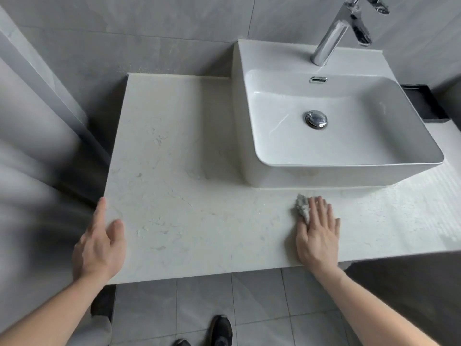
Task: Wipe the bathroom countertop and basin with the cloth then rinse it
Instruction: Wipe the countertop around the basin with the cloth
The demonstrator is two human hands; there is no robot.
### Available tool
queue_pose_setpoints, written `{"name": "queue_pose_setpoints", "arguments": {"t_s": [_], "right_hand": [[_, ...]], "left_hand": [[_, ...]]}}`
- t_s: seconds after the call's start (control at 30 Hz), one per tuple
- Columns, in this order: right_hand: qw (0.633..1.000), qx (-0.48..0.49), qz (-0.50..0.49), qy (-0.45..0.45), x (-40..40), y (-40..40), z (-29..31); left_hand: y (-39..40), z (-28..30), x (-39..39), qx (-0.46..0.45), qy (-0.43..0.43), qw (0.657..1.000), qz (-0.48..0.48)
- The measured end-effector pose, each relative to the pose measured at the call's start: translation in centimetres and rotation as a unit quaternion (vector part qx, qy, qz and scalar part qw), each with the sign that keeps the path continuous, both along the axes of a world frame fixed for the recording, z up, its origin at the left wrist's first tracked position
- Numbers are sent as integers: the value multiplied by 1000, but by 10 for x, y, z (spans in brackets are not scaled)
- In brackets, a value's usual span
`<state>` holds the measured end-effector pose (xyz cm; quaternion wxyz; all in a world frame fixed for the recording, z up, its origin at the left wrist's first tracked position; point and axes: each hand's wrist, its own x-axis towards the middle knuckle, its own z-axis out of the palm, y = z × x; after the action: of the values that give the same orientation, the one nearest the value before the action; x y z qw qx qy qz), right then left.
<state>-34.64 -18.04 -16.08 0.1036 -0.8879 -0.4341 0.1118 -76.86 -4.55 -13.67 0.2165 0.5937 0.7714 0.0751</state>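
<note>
A white speckled countertop (pixel 189 151) carries a white rectangular basin (pixel 344 136) at the right. My right hand (pixel 318 233) lies flat on the counter in front of the basin, pressing a small crumpled pale grey cloth (pixel 301 206) under its fingers; part of the cloth sticks out to the left of the fingers. My left hand (pixel 99 243) rests at the counter's front left corner, fingers apart, thumb on top of the surface, holding nothing. A chrome tap (pixel 334 38) stands behind the basin, and no water is running.
Grey tiled walls close in behind and on the left. A chrome drain plug (pixel 316 118) sits in the basin floor. A black tray (pixel 424 103) lies to the right of the basin. Below the counter edge are grey floor tiles and a dark shoe (pixel 220 330).
</note>
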Motion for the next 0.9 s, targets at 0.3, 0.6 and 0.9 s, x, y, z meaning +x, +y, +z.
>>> {"name": "queue_pose_setpoints", "arguments": {"t_s": [0.3,0.6,0.9], "right_hand": [[934,69,328,124,-142,15,0],[987,117,-27,103,46,2,13],[998,-11,-70,5,0,34,-2]], "left_hand": [[-4,12,5,-5,4,1000,26],[-1,7,3,-5,-4,1000,22],[3,2,-1,-2,-9,1000,13]]}}
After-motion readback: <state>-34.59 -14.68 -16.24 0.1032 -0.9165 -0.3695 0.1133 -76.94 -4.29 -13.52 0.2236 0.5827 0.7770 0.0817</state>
